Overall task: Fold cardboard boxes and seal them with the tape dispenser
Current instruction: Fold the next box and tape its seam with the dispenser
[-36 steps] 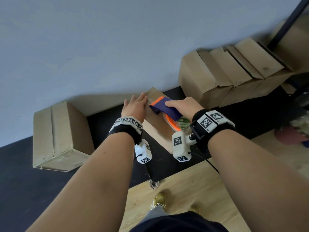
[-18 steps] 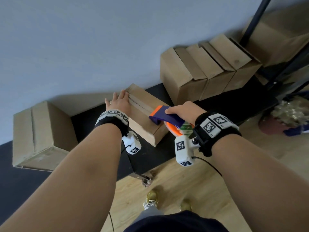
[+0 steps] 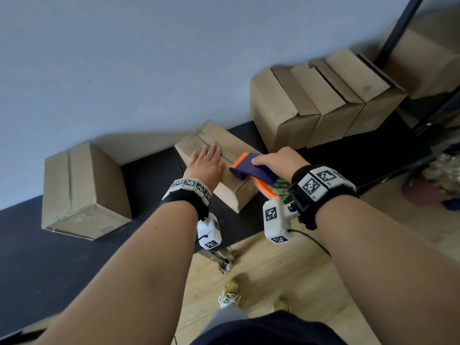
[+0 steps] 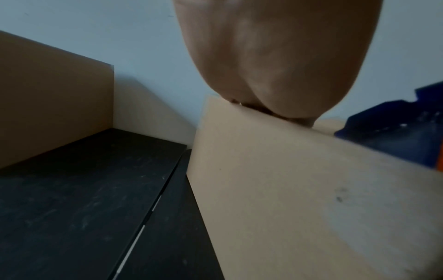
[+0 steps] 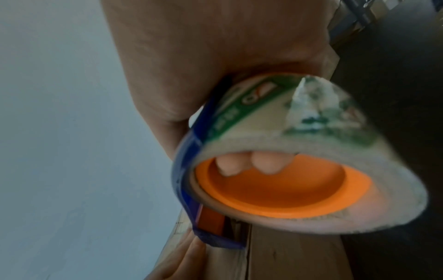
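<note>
A small cardboard box (image 3: 231, 143) lies on the black table (image 3: 149, 180) with its flaps closed and a seam running along its top. My left hand (image 3: 205, 163) lies flat on the box top with straight fingers, left of the seam. My right hand (image 3: 278, 161) grips a blue and orange tape dispenser (image 3: 251, 170) whose front end sits on the box's near right part. In the right wrist view the tape roll (image 5: 299, 151) fills the frame, and two fingertips (image 5: 246, 164) curl inside its orange hub. In the left wrist view the palm (image 4: 275, 56) presses on the box (image 4: 299, 189).
A closed box (image 3: 82, 190) stands on the table at the left by the wall. Several more boxes (image 3: 323, 100) are lined up at the back right, with a dark pole (image 3: 398, 28) behind them. The table's edge and a wooden floor (image 3: 286, 282) lie below my arms.
My left hand has slid from the box's far left edge onto its top, near the seam. The dispenser has stayed at the box's near end while the view shifted.
</note>
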A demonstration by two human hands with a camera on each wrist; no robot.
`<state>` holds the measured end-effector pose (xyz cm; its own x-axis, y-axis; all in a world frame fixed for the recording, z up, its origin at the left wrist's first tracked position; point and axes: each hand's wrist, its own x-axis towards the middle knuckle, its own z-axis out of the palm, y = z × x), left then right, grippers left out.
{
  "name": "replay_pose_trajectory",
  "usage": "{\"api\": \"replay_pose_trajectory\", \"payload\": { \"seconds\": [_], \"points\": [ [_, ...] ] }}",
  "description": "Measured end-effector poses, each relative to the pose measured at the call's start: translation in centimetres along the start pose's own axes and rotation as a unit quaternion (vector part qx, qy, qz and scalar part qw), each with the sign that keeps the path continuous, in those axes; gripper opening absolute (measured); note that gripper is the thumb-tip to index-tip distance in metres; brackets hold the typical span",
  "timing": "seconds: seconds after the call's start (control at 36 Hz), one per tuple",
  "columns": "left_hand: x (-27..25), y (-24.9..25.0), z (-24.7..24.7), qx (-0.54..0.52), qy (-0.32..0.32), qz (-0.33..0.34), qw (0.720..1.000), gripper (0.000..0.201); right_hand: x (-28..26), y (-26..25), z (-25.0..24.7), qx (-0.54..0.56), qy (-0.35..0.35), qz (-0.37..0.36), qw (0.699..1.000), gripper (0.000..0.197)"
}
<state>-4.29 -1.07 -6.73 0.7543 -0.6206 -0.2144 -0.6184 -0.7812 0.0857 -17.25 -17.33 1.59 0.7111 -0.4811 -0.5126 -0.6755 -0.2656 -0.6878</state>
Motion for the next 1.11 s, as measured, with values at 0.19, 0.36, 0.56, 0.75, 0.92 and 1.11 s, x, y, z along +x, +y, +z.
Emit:
{"api": "replay_pose_trajectory", "payload": {
  "seconds": [0.19, 0.36, 0.56, 0.75, 0.92, 1.11],
  "points": [
    [-1.2, 1.9, 1.3, -0.024, 0.043, 0.015, 0.999, 0.050, -0.3, 0.5, -0.2, 0.022, -0.006, 0.002, 1.000, 0.038],
    [-0.5, 1.9, 1.5, -0.034, 0.047, 0.000, 0.998, 0.049, -0.5, 1.8, 0.0, 0.048, -0.026, 0.004, 0.998, 0.039],
    [-0.7, 2.0, 1.7, -0.059, 0.052, -0.012, 0.997, 0.049, -1.7, 3.4, -1.5, 0.058, -0.038, -0.001, 0.998, 0.041],
    [-1.1, 2.8, 1.2, -0.062, 0.046, -0.043, 0.996, 0.048, -2.8, 6.5, -3.3, 0.045, -0.058, 0.041, 0.996, 0.056],
    [-2.0, 4.7, 0.4, -0.056, 0.048, -0.081, 0.994, 0.049, -3.0, 7.1, -2.4, 0.004, -0.050, 0.018, 0.999, 0.050],
    [-4.4, 6.2, 1.0, -0.119, 0.048, -0.034, 0.991, 0.075, -3.2, 7.5, -2.4, 0.029, -0.046, -0.008, 0.999, 0.035]
  ]
}}
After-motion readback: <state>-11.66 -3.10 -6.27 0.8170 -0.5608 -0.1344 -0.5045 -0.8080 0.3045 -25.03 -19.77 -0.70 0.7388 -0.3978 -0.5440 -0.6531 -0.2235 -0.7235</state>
